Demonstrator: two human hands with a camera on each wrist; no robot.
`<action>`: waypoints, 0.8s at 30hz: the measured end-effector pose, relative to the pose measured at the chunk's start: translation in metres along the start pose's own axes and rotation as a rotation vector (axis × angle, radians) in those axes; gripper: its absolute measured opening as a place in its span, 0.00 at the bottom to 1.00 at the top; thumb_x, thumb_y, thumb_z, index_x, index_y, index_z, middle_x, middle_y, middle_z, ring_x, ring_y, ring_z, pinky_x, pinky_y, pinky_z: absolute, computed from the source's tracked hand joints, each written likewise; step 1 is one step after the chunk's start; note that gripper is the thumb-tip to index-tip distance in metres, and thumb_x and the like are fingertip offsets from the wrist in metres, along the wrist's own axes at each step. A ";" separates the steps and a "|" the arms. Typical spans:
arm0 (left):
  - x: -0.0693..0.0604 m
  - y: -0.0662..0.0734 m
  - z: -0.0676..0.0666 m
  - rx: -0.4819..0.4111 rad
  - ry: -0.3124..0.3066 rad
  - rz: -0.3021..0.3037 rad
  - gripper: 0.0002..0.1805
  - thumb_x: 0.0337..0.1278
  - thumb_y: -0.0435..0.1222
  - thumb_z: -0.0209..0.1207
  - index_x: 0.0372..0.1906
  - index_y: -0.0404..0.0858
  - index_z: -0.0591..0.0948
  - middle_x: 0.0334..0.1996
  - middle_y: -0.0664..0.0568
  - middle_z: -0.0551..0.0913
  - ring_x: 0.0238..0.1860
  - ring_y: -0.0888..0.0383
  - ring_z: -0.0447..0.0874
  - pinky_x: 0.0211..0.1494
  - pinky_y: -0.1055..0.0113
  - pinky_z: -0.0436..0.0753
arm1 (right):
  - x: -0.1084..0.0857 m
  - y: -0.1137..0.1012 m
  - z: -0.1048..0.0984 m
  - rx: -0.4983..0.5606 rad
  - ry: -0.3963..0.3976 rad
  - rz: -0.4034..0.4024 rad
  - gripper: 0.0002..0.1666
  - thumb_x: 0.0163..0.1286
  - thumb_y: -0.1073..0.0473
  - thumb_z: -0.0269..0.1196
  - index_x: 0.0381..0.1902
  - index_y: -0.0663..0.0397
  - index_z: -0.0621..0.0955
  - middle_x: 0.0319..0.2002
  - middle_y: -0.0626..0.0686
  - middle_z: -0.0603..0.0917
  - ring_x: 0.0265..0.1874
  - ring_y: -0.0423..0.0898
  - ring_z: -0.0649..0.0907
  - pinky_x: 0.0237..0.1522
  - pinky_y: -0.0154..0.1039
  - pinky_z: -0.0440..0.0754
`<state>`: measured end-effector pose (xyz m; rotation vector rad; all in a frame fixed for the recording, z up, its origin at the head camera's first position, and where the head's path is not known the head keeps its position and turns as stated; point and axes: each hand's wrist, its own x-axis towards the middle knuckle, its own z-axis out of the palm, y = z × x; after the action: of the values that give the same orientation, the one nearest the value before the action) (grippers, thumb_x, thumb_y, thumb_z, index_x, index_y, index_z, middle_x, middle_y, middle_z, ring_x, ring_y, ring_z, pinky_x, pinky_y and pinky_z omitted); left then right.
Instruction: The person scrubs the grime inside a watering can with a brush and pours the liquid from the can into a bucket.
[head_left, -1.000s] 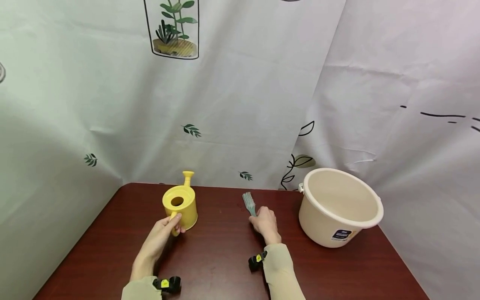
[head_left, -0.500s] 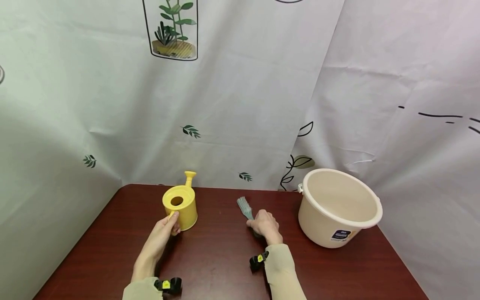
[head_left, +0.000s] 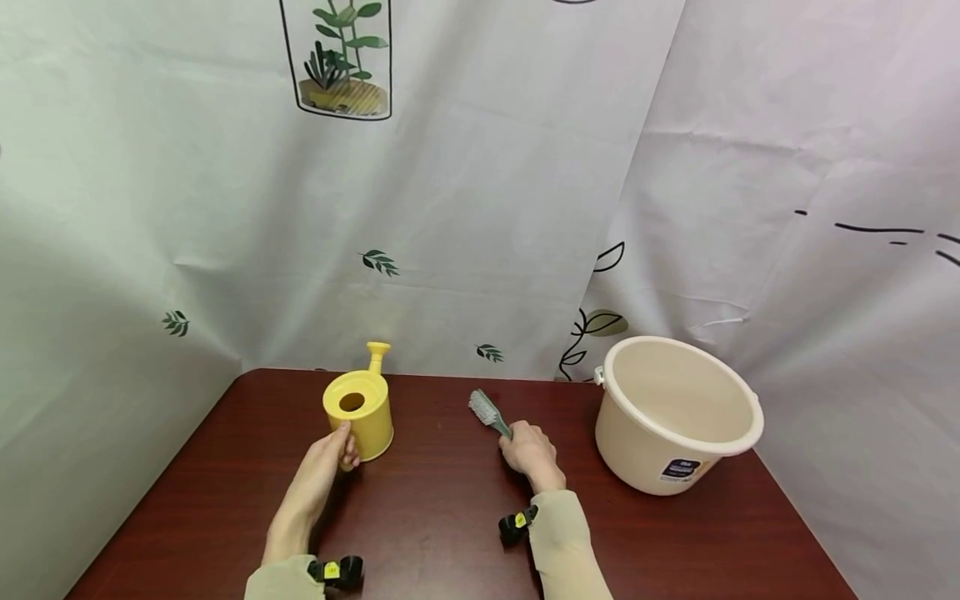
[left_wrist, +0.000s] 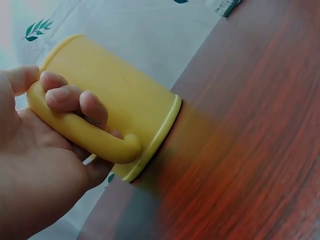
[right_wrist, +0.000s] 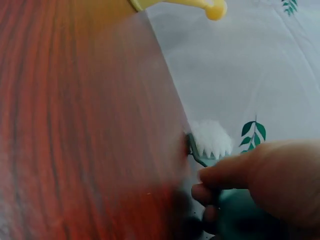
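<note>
A yellow watering can (head_left: 372, 432) stands upright on the left of the dark red table, its spout toward the back. My left hand (head_left: 318, 471) grips its handle; in the left wrist view the fingers curl through the loop of the can (left_wrist: 115, 85). Right of the can, my right hand (head_left: 531, 454) holds a grey-green scrub brush (head_left: 486, 408) by its handle, most of which the hand hides. The brush head points away and to the left. Pale bristles (right_wrist: 212, 140) show beyond the thumb in the right wrist view, facing away from the table surface.
A large cream bucket (head_left: 645, 450) with a label stands at the right of the table (head_left: 442, 517), near the right hand. A pale printed cloth (head_left: 450, 208) hangs behind the table and along both sides.
The brush head has swung left and rolled, so its bristles now face more to the left. The right hand has shifted only slightly. The watering can and left hand stay almost in place.
</note>
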<state>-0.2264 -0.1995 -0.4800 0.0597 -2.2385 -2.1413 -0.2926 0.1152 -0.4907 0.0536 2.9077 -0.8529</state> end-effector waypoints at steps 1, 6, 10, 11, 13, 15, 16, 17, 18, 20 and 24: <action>0.000 0.001 0.000 -0.005 -0.002 -0.001 0.28 0.76 0.51 0.41 0.29 0.30 0.66 0.25 0.48 0.64 0.30 0.54 0.68 0.38 0.63 0.69 | 0.000 0.001 0.000 0.022 0.006 -0.018 0.13 0.71 0.54 0.58 0.26 0.50 0.78 0.22 0.52 0.73 0.21 0.49 0.73 0.26 0.44 0.68; 0.000 0.003 -0.001 -0.001 0.005 -0.026 0.26 0.77 0.49 0.41 0.28 0.31 0.67 0.25 0.48 0.65 0.31 0.54 0.69 0.39 0.63 0.70 | -0.002 0.006 -0.004 0.152 0.009 -0.117 0.16 0.76 0.57 0.52 0.27 0.53 0.79 0.20 0.50 0.71 0.18 0.46 0.71 0.23 0.41 0.67; 0.001 0.002 0.000 0.018 0.006 -0.024 0.25 0.78 0.48 0.40 0.29 0.31 0.67 0.26 0.47 0.65 0.30 0.55 0.67 0.38 0.63 0.70 | -0.002 0.010 -0.007 0.256 0.020 -0.196 0.15 0.76 0.60 0.51 0.30 0.59 0.78 0.18 0.49 0.68 0.17 0.44 0.68 0.23 0.38 0.67; 0.001 0.002 0.000 0.023 0.009 -0.022 0.24 0.78 0.47 0.40 0.29 0.32 0.67 0.26 0.47 0.65 0.30 0.56 0.67 0.38 0.64 0.70 | -0.002 0.010 -0.008 0.279 0.023 -0.212 0.15 0.76 0.60 0.50 0.30 0.60 0.77 0.18 0.48 0.67 0.17 0.44 0.68 0.23 0.38 0.66; 0.002 0.001 0.002 0.025 0.014 -0.020 0.24 0.78 0.47 0.39 0.29 0.32 0.66 0.26 0.48 0.64 0.30 0.56 0.66 0.37 0.64 0.69 | -0.002 0.011 -0.011 0.307 0.032 -0.238 0.16 0.77 0.59 0.51 0.30 0.63 0.76 0.17 0.48 0.67 0.17 0.44 0.67 0.23 0.38 0.66; 0.003 0.001 0.003 0.027 0.024 -0.015 0.23 0.78 0.47 0.39 0.29 0.33 0.66 0.26 0.48 0.64 0.29 0.56 0.65 0.36 0.64 0.68 | -0.003 0.010 -0.014 0.323 0.035 -0.253 0.17 0.77 0.57 0.50 0.32 0.64 0.77 0.17 0.48 0.66 0.17 0.44 0.67 0.23 0.38 0.66; 0.003 0.000 0.004 0.031 0.029 -0.009 0.23 0.78 0.47 0.39 0.29 0.33 0.66 0.26 0.48 0.64 0.29 0.56 0.65 0.36 0.65 0.68 | -0.004 0.010 -0.016 0.333 0.034 -0.250 0.18 0.78 0.56 0.50 0.33 0.64 0.77 0.17 0.48 0.66 0.17 0.44 0.67 0.24 0.38 0.66; 0.003 0.000 0.005 0.037 0.034 -0.001 0.24 0.78 0.47 0.39 0.29 0.33 0.66 0.26 0.48 0.64 0.29 0.56 0.65 0.36 0.65 0.68 | -0.005 0.009 -0.018 0.340 0.033 -0.249 0.19 0.78 0.54 0.50 0.34 0.63 0.78 0.18 0.48 0.66 0.17 0.44 0.66 0.24 0.38 0.66; 0.003 0.000 0.006 0.046 0.040 0.007 0.24 0.78 0.47 0.39 0.29 0.33 0.66 0.25 0.48 0.64 0.28 0.56 0.65 0.35 0.65 0.67 | -0.006 0.008 -0.020 0.348 0.034 -0.249 0.19 0.78 0.53 0.50 0.36 0.63 0.79 0.19 0.48 0.67 0.18 0.44 0.67 0.25 0.39 0.66; 0.004 -0.001 0.008 0.083 0.051 0.034 0.25 0.78 0.48 0.40 0.28 0.32 0.66 0.25 0.48 0.65 0.27 0.57 0.65 0.34 0.65 0.67 | -0.008 0.006 -0.024 0.358 0.038 -0.244 0.20 0.79 0.51 0.49 0.40 0.61 0.80 0.20 0.49 0.67 0.21 0.45 0.67 0.27 0.39 0.67; 0.005 -0.003 0.011 0.195 0.082 0.083 0.26 0.77 0.48 0.40 0.27 0.32 0.68 0.22 0.49 0.66 0.25 0.57 0.65 0.32 0.66 0.66 | -0.012 0.000 -0.032 0.365 0.066 -0.251 0.20 0.79 0.51 0.48 0.44 0.59 0.81 0.23 0.49 0.68 0.24 0.46 0.69 0.31 0.42 0.68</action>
<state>-0.2319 -0.1891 -0.4832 0.0593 -2.3504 -1.8404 -0.2833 0.1326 -0.4626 -0.2621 2.8155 -1.4392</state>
